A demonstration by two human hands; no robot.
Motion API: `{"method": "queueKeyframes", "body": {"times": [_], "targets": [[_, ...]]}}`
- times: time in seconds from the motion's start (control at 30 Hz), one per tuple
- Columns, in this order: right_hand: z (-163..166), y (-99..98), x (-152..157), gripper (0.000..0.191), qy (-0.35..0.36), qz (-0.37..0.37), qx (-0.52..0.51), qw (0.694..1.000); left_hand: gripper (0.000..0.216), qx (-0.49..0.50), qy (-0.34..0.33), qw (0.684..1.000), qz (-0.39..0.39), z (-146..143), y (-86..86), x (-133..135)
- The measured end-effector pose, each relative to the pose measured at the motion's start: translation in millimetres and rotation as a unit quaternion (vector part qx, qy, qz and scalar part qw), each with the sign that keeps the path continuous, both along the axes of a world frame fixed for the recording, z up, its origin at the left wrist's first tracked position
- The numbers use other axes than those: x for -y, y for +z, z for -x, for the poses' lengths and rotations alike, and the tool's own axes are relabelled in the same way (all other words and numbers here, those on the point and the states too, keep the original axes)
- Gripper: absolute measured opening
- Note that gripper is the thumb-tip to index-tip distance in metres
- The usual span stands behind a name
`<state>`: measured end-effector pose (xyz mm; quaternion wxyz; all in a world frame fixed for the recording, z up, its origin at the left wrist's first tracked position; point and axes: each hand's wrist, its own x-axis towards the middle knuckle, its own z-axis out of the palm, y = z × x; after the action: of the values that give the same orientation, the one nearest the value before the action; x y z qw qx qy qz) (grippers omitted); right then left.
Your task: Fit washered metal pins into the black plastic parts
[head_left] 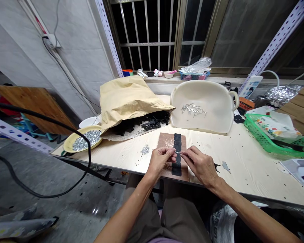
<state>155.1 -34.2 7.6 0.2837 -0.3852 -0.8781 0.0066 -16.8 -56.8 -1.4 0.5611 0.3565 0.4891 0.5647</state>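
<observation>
My left hand (pixel 162 159) and my right hand (pixel 200 164) meet over a small brown board (pixel 167 140) at the table's near edge. Both pinch closed on a small thin metal piece (pixel 177 153) held between their fingertips; I cannot make out what it is. A column of several black clips (pixel 177 141) lies on the board, partly hidden by the fingers. A small heap of tiny silver parts (pixel 145 149) lies on the table just left of the board.
A tan paper sack (pixel 128 98) spills black clips (pixel 147 123) at the back. A yellow plate (pixel 73 145) of silver parts stands left, a cream dustpan (pixel 205 119) with metal pins behind, a green basket (pixel 255 135) right. A black cable (pixel 88 148) loops at left.
</observation>
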Motion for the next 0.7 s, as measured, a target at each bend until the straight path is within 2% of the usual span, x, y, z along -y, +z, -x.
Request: {"method": "queueKeyframes", "body": {"times": [0.17,0.4,0.53,0.7], "targets": [[5,0.8,-2,0.029,0.005,0.024,-0.021,0.999,0.036,0.082,-0.018,0.996,0.016,3,-2.6,1],[12,3.3,-1,0.021,0.005,0.053,-0.041,0.998,0.036,0.091,0.017,0.996,0.014,6,-3.3,1],[14,2.9,0,0.024,0.006,0.028,-0.036,0.999,0.038,0.094,0.011,0.995,0.011,7,-3.1,3],[16,-7.5,-4,0.028,0.001,0.006,-0.023,1.0,0.041,0.123,0.011,0.992,0.02,9,-13.1,5]]}}
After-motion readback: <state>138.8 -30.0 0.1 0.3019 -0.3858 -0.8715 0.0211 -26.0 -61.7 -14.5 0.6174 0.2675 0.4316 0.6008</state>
